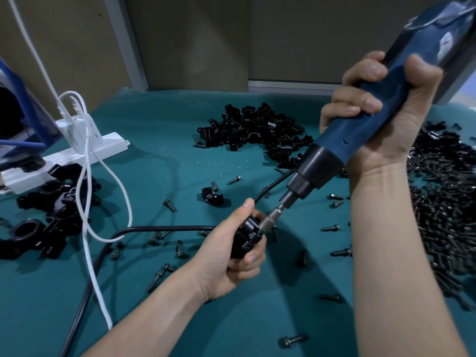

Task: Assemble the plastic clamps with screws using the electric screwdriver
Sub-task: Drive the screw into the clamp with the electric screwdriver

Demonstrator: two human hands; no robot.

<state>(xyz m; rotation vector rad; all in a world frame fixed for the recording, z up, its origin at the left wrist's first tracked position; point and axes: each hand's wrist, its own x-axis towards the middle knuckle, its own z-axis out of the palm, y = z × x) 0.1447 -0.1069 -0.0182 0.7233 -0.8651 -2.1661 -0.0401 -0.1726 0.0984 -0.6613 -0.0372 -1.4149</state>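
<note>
Teal work mat (pixel 159 161) strewn with loose screws (pixel 168 205). Left hand (pixel 231 256) grips black plastic clamp (pixel 246 237) just above mat — right hand (pixel 381 119) wraps blue electric screwdriver (pixel 360 135), bit tip seated on clamp. Unassembled clamp pile (pixel 255 130) behind.

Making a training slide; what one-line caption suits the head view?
Left hand holds a black clamp; right hand presses the blue screwdriver against it above a green table.
</note>
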